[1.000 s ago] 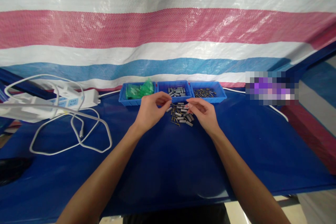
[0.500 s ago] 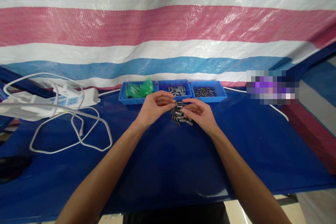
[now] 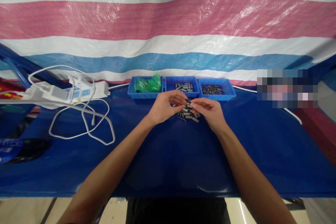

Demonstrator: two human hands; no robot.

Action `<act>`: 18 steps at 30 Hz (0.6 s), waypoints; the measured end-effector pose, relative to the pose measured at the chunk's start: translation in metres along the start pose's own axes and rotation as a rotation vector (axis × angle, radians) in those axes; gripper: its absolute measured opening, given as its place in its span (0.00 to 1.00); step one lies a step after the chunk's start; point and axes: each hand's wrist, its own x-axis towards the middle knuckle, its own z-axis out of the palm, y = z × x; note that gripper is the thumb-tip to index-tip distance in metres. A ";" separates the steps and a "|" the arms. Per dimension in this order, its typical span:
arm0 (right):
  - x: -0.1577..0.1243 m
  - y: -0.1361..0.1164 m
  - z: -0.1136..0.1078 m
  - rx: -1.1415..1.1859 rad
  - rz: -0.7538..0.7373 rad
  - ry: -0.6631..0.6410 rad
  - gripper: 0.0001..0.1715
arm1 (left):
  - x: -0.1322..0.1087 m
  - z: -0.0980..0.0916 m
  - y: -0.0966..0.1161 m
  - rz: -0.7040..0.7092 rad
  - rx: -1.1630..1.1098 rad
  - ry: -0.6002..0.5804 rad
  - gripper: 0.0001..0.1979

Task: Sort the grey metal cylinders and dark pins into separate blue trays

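Observation:
My left hand (image 3: pixel 168 107) is over a small pile of grey metal cylinders and screws (image 3: pixel 188 114) on the blue table. Its thumb and fingers come together in a pinch at the back of the pile. Opposite it, my right hand (image 3: pixel 210 112) also pinches, its fingertips almost meeting those of the left. Whatever small part lies between the fingertips is too tiny and covered to make out. Just behind are three blue bins: one with green plastic bags (image 3: pixel 148 84), one with grey metal cylinders (image 3: pixel 184 86), one with screws (image 3: pixel 213 90).
At the left, a white power strip (image 3: pixel 101 90) lies with a looped white cable (image 3: pixel 105 142). A dark object with a blue label (image 3: pixel 15 149) is at the left edge. A striped plastic sheet (image 3: pixel 168 19) hangs behind the table (image 3: pixel 173 168). A blurred-out patch covers something on the right.
My right fingertips have closed up and moved nearer the left ones above the pile. The whole view has shifted, so the table and bins appear further right and slightly higher.

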 end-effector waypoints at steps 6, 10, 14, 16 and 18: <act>0.000 0.000 0.002 0.117 0.083 -0.008 0.16 | -0.001 0.001 0.001 0.060 0.057 -0.006 0.13; 0.000 -0.004 0.004 0.156 0.103 -0.006 0.15 | -0.001 0.002 -0.002 0.089 0.093 -0.008 0.12; 0.000 -0.003 0.005 0.177 0.113 0.002 0.15 | 0.000 0.002 -0.005 0.093 0.135 0.001 0.10; 0.001 -0.002 0.003 0.166 0.109 0.033 0.15 | 0.000 0.000 -0.005 0.102 0.203 0.013 0.08; 0.004 0.000 0.000 0.143 0.060 0.098 0.14 | 0.000 -0.004 -0.004 0.134 0.310 -0.017 0.06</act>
